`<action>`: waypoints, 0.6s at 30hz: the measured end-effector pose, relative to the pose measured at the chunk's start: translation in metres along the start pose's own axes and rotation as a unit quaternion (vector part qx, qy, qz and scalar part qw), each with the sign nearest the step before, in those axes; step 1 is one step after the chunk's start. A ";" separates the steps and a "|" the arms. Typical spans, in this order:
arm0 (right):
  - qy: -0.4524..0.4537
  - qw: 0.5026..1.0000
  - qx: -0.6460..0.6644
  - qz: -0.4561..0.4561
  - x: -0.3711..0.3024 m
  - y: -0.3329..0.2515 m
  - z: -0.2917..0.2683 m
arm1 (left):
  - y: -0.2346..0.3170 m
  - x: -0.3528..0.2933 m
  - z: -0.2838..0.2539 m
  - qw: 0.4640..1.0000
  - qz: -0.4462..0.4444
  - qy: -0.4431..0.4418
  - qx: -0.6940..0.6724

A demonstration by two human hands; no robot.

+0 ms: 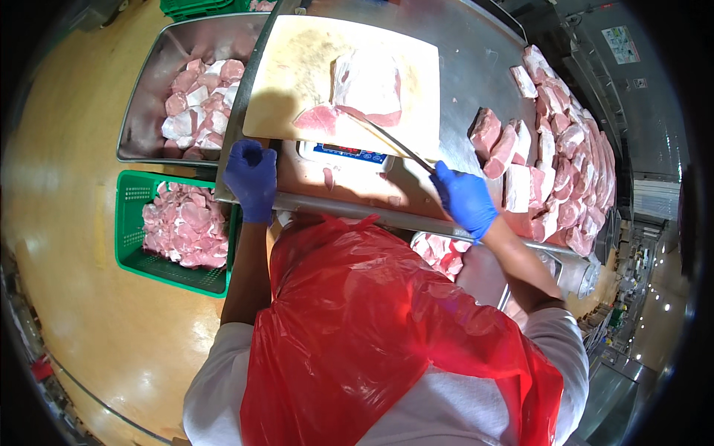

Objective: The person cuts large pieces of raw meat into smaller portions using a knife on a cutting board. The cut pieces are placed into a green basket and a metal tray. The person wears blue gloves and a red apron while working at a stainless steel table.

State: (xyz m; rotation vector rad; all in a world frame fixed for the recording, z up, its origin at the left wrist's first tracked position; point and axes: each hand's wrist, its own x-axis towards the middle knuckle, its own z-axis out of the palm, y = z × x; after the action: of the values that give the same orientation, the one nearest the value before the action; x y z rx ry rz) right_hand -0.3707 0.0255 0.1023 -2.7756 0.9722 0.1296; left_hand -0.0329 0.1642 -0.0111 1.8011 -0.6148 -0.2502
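My right hand, in a blue glove, is closed round the handle of a long knife. The blade slants up and left over the cutting board, its tip end at the lower edge of a large piece of meat with white fat on top. Beside that piece, at its lower left, lies a thin pink meat slice. My left hand, also gloved in blue, is curled into a loose fist at the table's left edge, off the board. Nothing shows in its fingers.
Just below the board sits a scale with a lit display. At left stand a metal bin of meat chunks and a green crate of trimmings. Many meat pieces are piled on the table's right side. Meat also shows below the table edge.
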 end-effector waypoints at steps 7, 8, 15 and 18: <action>0.037 0.997 0.047 0.055 0.107 -0.081 0.026 | 0.041 0.015 0.059 0.919 0.300 -0.039 0.253; 0.025 0.998 0.030 0.052 0.112 -0.080 0.028 | 0.048 0.015 0.065 0.922 0.278 -0.057 0.265; -0.035 0.998 -0.045 0.017 0.038 -0.041 -0.001 | 0.054 0.040 0.050 0.937 0.189 -0.180 0.233; -0.076 0.996 -0.040 0.036 0.004 -0.004 -0.001 | 0.045 0.037 0.041 0.945 0.177 -0.202 0.188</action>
State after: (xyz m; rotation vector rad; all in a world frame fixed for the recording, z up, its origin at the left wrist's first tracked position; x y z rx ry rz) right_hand -0.3655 0.0258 0.1038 -2.7534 1.0499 0.3909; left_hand -0.0338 0.1018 0.0234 1.9713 -1.3379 -0.2724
